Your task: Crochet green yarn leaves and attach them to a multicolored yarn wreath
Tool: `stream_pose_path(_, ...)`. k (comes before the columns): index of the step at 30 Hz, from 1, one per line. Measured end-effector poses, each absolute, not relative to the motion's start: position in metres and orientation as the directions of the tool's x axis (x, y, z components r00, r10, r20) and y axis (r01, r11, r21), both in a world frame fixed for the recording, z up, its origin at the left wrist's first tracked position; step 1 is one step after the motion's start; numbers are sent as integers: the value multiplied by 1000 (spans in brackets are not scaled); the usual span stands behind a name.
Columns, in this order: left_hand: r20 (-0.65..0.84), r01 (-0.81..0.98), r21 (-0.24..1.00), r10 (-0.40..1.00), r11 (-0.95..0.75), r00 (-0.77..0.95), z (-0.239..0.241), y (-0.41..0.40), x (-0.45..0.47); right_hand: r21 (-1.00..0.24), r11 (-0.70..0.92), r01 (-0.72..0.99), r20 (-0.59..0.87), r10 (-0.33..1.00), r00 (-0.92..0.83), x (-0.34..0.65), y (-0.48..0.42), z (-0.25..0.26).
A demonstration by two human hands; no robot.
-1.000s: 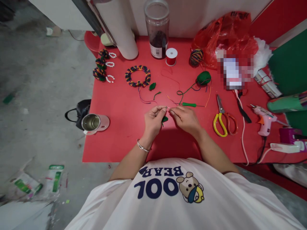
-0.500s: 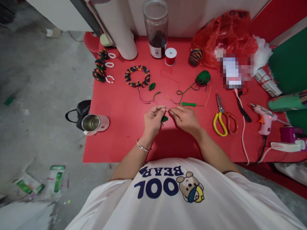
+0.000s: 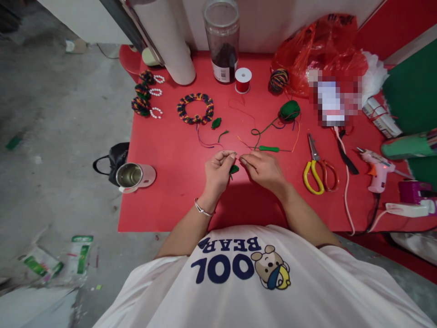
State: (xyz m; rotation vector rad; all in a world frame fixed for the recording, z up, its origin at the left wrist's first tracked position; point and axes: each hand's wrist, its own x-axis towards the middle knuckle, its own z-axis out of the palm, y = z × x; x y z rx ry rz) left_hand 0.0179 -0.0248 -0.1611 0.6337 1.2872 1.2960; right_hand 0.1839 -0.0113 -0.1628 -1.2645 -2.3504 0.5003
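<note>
My left hand [image 3: 219, 167] is closed, thumb pressed to fingertips in a pinch; what lies between them is too small to make out. A small green yarn leaf [image 3: 234, 169] shows beside its thumb, partly covered; I cannot tell if it hangs from the hand or rests on the table. My right hand [image 3: 261, 166] is also pinched, its fingertips a short gap from the left ones, their contents hidden. Just beyond it lies a green-handled crochet hook [image 3: 269, 149]. Another green leaf [image 3: 216, 123] and a short green yarn piece [image 3: 223, 135] lie past the left hand.
A multicoloured crocheted ring [image 3: 179, 108] lies on the red table [image 3: 170, 205]. Scissors [image 3: 316, 157], a hot glue gun [image 3: 377, 168] and cables are rightward. Green yarn ball [image 3: 289, 110], thread spool [image 3: 243, 82] and jar [image 3: 223, 66] stand behind; a mug [image 3: 145, 175] sits at left.
Both hands stay almost in place, still pinched close together. The right fingertips have shifted very slightly; nothing on the table has visibly moved.
</note>
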Motion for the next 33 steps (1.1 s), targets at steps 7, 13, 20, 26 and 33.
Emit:
stream_pose_path(7, -311, -308, 922, 923, 235, -225, -162, -25, 18, -478, 508, 717, 176, 855, -488, 184, -11, -159)
stream_pose_path(13, -320, -312, 918, 921, 244, -221, -162, -25, 18, -459, 518, 721, 173, 849, -500, 184, -11, -159)
stream_pose_path(20, -331, -326, 912, 916, 249, -225, -164, -25, 18, -428, 530, 732, 179, 844, -507, 184, -12, -158)
stream_pose_path(26, -339, -335, 907, 915, 257, -217, -164, -25, 17, -378, 530, 759, 184, 846, -500, 183, -12, -158)
stream_pose_path(33, -362, -375, 887, 910, 269, -204, -163, -24, 17, -394, 519, 759, 175, 853, -492, 182, -12, -159)
